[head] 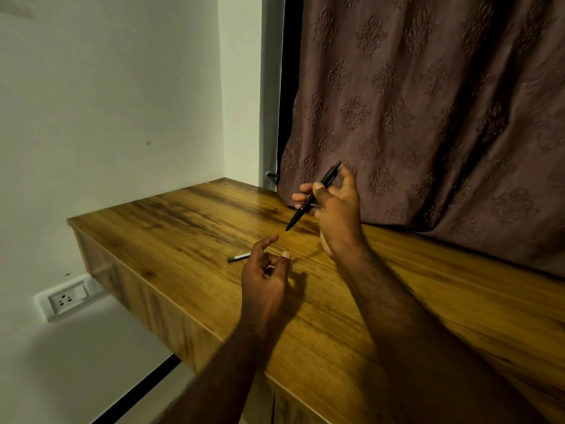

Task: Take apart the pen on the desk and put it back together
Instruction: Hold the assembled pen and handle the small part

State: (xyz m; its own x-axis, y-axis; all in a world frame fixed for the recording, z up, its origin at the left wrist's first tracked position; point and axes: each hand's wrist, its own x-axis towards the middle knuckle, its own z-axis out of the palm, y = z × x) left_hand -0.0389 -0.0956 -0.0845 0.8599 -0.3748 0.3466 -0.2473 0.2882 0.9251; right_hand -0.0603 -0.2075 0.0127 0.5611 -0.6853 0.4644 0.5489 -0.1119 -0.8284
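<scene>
My right hand (336,215) holds a black pen (312,198) above the wooden desk (189,228), thumb and fingers pinching its middle. The pen is tilted, tip pointing down-left and clicker end up-right. My left hand (266,276) hovers lower and to the left, fingers loosely curled and apart, holding nothing. A short grey pen-like piece (240,257) lies flat on the desk just left of my left hand's fingers, partly hidden behind them.
A brown patterned curtain (428,117) hangs behind the desk on the right, touching its back edge. A white wall stands at the left and a wall socket (65,299) sits below the desk's left end. The desk's front edge runs diagonally.
</scene>
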